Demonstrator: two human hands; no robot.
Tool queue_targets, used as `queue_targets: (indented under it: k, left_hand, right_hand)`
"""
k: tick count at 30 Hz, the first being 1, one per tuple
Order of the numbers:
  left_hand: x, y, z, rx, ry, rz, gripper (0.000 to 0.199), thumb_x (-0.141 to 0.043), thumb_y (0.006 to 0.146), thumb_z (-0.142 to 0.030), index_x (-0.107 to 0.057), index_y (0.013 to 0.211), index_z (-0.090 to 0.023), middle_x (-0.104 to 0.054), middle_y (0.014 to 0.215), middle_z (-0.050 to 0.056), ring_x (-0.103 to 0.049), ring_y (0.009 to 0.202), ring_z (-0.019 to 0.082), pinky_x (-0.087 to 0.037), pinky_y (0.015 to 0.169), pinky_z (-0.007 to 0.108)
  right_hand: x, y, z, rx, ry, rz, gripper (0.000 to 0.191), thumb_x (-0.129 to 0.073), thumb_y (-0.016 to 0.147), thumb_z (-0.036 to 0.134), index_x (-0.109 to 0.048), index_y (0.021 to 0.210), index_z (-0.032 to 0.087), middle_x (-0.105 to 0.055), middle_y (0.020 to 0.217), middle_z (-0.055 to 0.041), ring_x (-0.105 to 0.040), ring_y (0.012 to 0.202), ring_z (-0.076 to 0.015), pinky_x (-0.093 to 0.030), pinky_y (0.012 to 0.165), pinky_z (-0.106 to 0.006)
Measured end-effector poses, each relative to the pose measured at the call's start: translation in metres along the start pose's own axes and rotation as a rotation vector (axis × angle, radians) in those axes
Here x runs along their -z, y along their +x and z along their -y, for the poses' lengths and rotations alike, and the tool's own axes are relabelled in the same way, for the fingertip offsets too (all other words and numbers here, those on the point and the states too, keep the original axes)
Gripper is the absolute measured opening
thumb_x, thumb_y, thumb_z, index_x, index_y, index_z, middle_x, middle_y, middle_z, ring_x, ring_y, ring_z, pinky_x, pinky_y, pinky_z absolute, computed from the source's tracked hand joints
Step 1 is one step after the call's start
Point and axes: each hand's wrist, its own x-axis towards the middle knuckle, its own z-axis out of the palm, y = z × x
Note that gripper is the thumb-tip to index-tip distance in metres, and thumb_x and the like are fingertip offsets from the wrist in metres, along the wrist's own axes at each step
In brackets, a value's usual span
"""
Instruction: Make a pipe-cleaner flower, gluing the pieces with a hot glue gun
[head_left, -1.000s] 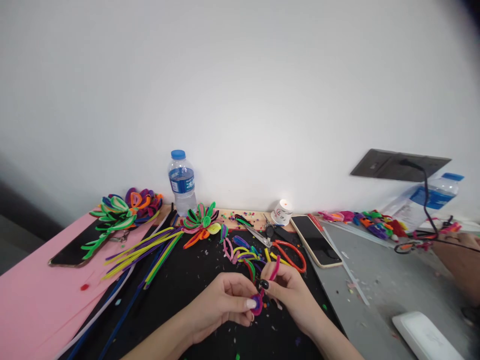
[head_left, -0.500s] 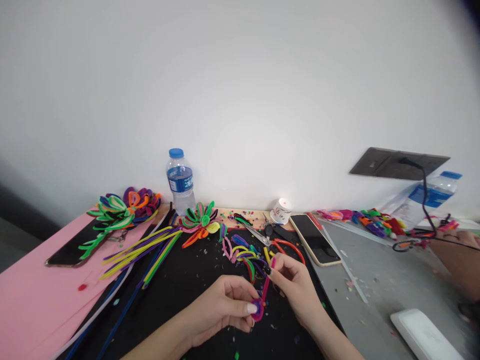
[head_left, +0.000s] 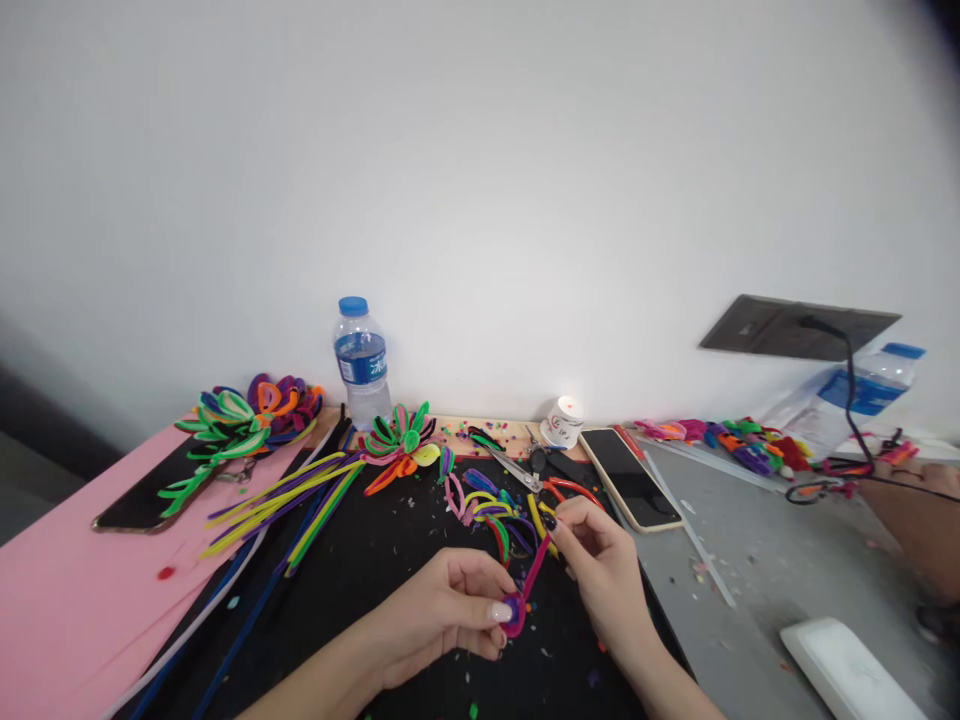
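Low in the middle, my left hand pinches a small purple coil with a magenta pipe cleaner bent around its edge. The free end of that pipe cleaner slants up to my right hand, whose thumb and finger close on its tip. Just beyond my hands lie looped pipe cleaner pieces in pink, yellow, green and purple. A pair of red-handled pliers rests behind my right hand, partly covered by it.
A water bottle and an upside-down paper cup stand by the wall. Pipe cleaner flowers and loose strips lie left. On the right are a phone, a white case and another person's hand.
My right hand has moved slightly right and down, and the magenta pipe cleaner now slants more to the right. My left hand stays nearly in place.
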Motion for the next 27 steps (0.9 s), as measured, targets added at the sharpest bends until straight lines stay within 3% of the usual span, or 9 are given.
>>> queue_targets:
  k: [4,6,8,11,13,15,19,27]
  left_hand:
    - [0.001,-0.001,0.002,0.017,-0.010,-0.005,0.015,-0.075,0.060,-0.013,-0.066,0.072,-0.011,-0.064,0.058,0.001,-0.059,0.049,0.009,-0.049,0.053,0.021]
    - [0.002,0.000,0.002,0.004,-0.038,-0.014,0.016,-0.074,0.061,-0.012,-0.066,0.073,-0.012,-0.063,0.059,0.001,-0.060,0.051,0.009,-0.050,0.053,0.020]
    - [0.004,0.001,0.002,-0.014,-0.077,-0.019,0.016,-0.074,0.062,-0.012,-0.066,0.076,-0.012,-0.063,0.060,0.001,-0.059,0.051,0.008,-0.049,0.053,0.019]
    - [0.006,0.001,0.001,-0.019,-0.131,-0.020,0.018,-0.073,0.063,-0.012,-0.066,0.079,-0.013,-0.063,0.061,0.001,-0.058,0.051,0.007,-0.049,0.054,0.018]
    - [0.006,0.000,0.000,-0.009,-0.144,-0.015,0.018,-0.073,0.063,-0.012,-0.066,0.079,-0.013,-0.063,0.060,0.001,-0.058,0.052,0.007,-0.048,0.054,0.018]
    - [0.006,0.000,0.000,0.008,-0.141,-0.003,0.017,-0.073,0.063,-0.012,-0.066,0.079,-0.013,-0.063,0.061,0.001,-0.058,0.052,0.007,-0.048,0.054,0.018]
    - [0.005,0.001,0.003,0.035,-0.125,0.025,0.017,-0.073,0.063,-0.011,-0.066,0.078,-0.012,-0.063,0.061,0.001,-0.058,0.052,0.007,-0.049,0.054,0.018]
    - [0.006,0.001,0.005,0.056,-0.129,0.048,0.016,-0.072,0.063,-0.009,-0.065,0.077,-0.012,-0.063,0.061,0.001,-0.060,0.052,0.008,-0.049,0.053,0.019]
  right_hand:
    - [0.008,0.006,-0.001,-0.013,0.014,-0.162,0.017,-0.061,0.076,0.031,-0.051,0.068,0.019,-0.044,0.063,0.0027,-0.039,0.054,-0.0110,-0.030,0.046,-0.021]
    - [0.011,0.009,-0.001,-0.066,0.060,-0.180,0.016,-0.060,0.078,0.033,-0.053,0.075,0.019,-0.041,0.058,0.0046,-0.035,0.048,-0.0096,-0.027,0.042,-0.020]
    - [0.012,0.009,-0.001,-0.124,0.124,-0.084,0.016,-0.059,0.078,0.035,-0.055,0.082,0.019,-0.041,0.056,0.0051,-0.033,0.045,-0.0081,-0.025,0.039,-0.019]
    - [0.008,0.007,0.002,-0.164,0.189,0.197,0.022,-0.065,0.073,0.031,-0.059,0.090,0.018,-0.048,0.061,0.0033,-0.035,0.046,-0.0070,-0.026,0.038,-0.018]
    - [0.004,0.004,0.004,-0.177,0.209,0.388,0.025,-0.070,0.068,0.025,-0.062,0.090,0.018,-0.052,0.061,0.0029,-0.037,0.047,-0.0067,-0.028,0.040,-0.018]
    - [0.000,0.001,0.006,-0.186,0.208,0.484,0.021,-0.072,0.066,0.021,-0.065,0.085,0.017,-0.055,0.063,0.0022,-0.040,0.048,-0.0066,-0.029,0.042,-0.018]
    - [-0.004,-0.003,0.006,-0.205,0.171,0.439,0.008,-0.070,0.068,0.021,-0.065,0.070,0.015,-0.057,0.067,0.0009,-0.040,0.047,-0.0058,-0.028,0.041,-0.018]
    - [-0.003,-0.001,0.004,-0.266,0.326,0.304,0.017,-0.071,0.068,0.028,-0.058,0.066,0.016,-0.050,0.058,0.0047,-0.036,0.044,-0.0055,-0.029,0.038,-0.016]
